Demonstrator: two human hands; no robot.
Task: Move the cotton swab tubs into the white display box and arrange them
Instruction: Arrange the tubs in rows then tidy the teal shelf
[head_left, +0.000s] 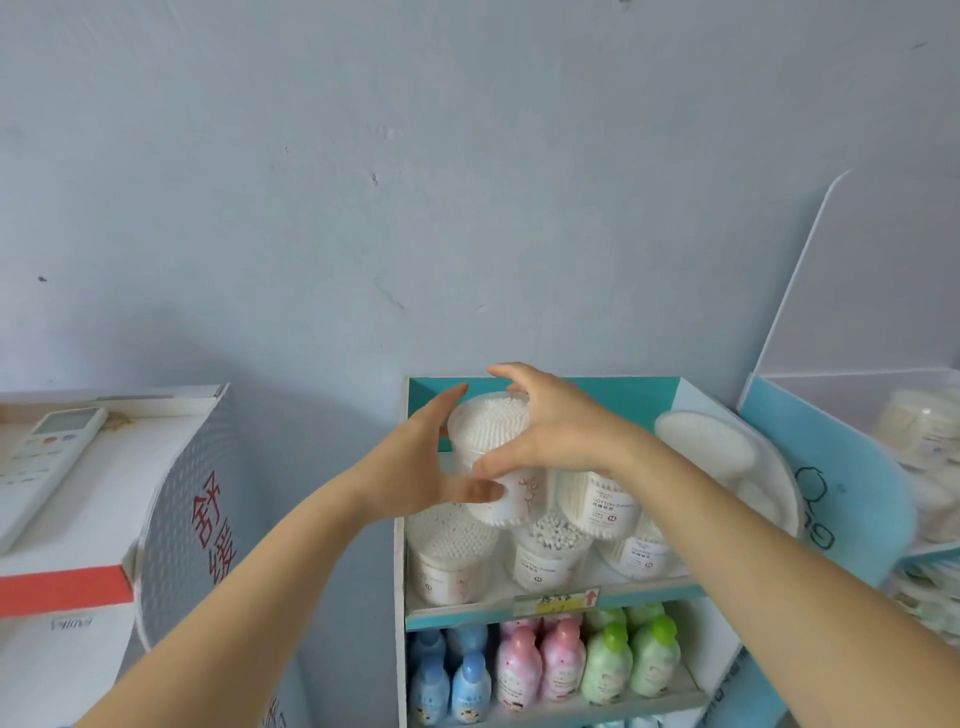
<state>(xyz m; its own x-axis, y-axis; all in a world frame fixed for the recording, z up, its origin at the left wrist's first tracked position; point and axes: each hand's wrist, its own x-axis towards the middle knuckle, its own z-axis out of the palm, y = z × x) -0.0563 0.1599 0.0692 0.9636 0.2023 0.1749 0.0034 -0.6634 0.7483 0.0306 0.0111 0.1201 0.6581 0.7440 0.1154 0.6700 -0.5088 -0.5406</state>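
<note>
In the head view, both hands hold one cotton swab tub (493, 452) at the back left corner of the white display box (399, 551): the left hand (434, 462) cups its left side with fingers spread, and the right hand (550, 431) grips it from above. It perches on the lower tubs (451, 556); released off-centre it could roll forward and topple them. The box's upper shelf holds swab tubs, its lower shelf small coloured bottles (545, 665).
</note>
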